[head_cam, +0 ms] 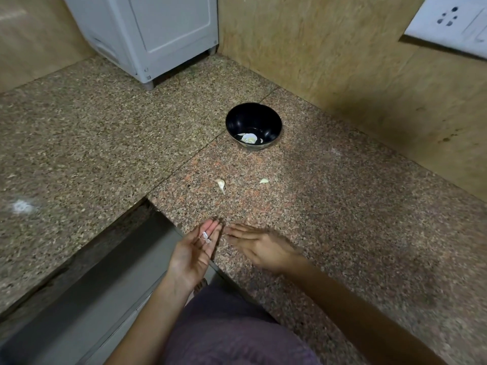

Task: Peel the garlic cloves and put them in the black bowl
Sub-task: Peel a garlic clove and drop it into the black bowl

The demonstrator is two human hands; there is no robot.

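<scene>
A black bowl [253, 125] stands on the granite counter near the back wall, with a few pale garlic pieces [249, 138] in its bottom. Two unpeeled garlic cloves lie on the counter in front of it: one [220, 184] to the left, a smaller one [264, 181] to the right. My left hand [196, 255] is palm up at the counter's front edge, fingers straight, with small white scraps of garlic skin [205, 237] lying on its fingers. My right hand [259, 246] lies flat just beside it, palm down, fingers stretched toward the left hand, holding nothing.
A white appliance [147, 35] stands at the back left of the granite counter [342, 206]. A tiled wall with a white socket plate [450, 22] runs along the right. The counter is cut out at the front left, over a grey ledge [110, 272].
</scene>
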